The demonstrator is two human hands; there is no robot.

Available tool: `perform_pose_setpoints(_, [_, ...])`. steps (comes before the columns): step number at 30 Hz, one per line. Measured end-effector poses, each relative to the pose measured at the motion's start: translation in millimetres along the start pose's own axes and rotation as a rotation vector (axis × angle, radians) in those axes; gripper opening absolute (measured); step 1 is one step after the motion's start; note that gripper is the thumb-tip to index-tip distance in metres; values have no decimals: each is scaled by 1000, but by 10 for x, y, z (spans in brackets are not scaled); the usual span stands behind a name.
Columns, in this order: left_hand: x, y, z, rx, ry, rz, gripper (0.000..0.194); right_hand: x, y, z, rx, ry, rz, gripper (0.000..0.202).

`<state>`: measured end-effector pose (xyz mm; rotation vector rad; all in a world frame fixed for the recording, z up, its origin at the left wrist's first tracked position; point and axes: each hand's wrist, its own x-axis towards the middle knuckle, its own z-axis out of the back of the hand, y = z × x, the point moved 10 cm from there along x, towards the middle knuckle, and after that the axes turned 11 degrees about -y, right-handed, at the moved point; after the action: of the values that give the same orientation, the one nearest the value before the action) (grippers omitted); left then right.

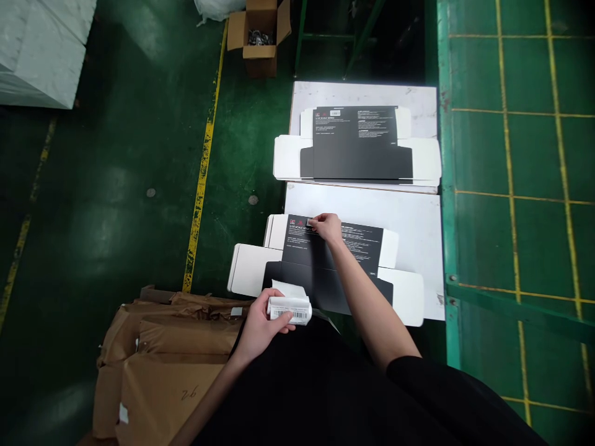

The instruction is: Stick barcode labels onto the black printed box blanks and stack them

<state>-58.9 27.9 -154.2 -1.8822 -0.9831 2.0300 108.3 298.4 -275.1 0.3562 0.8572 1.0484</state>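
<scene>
My left hand [266, 323] is closed round a roll of white barcode labels [290, 310], held close to my body, with a loose strip standing up at its far side. My right hand [327, 227] reaches out to the top of the nearer flat carton [302, 260], which is black with white flaps and white print. Between the right fingertips is a small white label [310, 222], at the carton's printed upper edge beside the red marks. Whether the label is stuck down is hidden by the fingers.
Beyond lies a second stack of flat cartons [357, 145], with a white label near its top edge. Both rest on white boards [409, 207]. Brown paper-wrapped packs [181, 347] stand at left, an open cardboard box [260, 65] at the back, a green metal frame [449, 248] at right.
</scene>
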Motion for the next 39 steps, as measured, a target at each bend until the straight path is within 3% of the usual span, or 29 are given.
perform_pose_setpoints(22, [4, -2, 34, 4, 24, -2, 44, 71, -84, -58, 0, 37, -22, 7])
perform_pose_setpoints(39, [1, -27, 29, -4, 12, 3, 46, 21, 7, -18, -87, 8, 15, 5])
